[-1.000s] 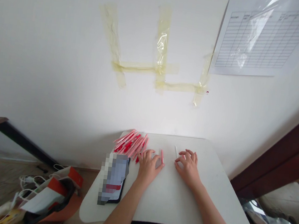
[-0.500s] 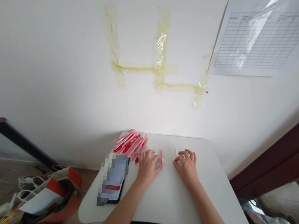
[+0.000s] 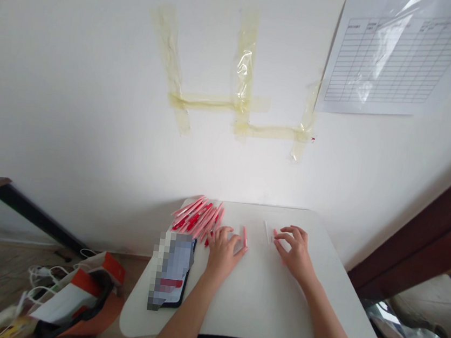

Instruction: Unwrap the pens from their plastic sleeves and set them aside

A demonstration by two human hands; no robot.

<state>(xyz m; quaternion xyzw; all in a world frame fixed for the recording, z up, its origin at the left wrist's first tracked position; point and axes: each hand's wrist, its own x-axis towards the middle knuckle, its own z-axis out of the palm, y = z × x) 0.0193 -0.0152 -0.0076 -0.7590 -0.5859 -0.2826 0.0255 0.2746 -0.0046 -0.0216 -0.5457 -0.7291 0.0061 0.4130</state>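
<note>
My left hand [image 3: 223, 250] rests on the white table with fingers curved and thumb stretched out apart from them. Its thumb tip touches the near end of a short pink pen part [image 3: 244, 236]. Across from it, my right hand [image 3: 296, 253] has thumb and index finger brought together at a slim pink pen piece [image 3: 276, 232], whose middle is hidden by the fingers. A thin white stick like a pen refill [image 3: 266, 230] lies just left of those fingertips. Beyond my left hand, several pink and red pens [image 3: 199, 216] form a loose pile.
A phone [image 3: 175, 272], partly blurred, lies at the left of the white table [image 3: 261, 314]. The wall behind carries yellowed tape [image 3: 242, 84] and a printed sheet [image 3: 396, 63]. Bags and cables [image 3: 73, 292] stand on the floor at left.
My right hand has shifted to the right, uncovering more of the pink pen piece and the white stick. My left hand stays in place.
</note>
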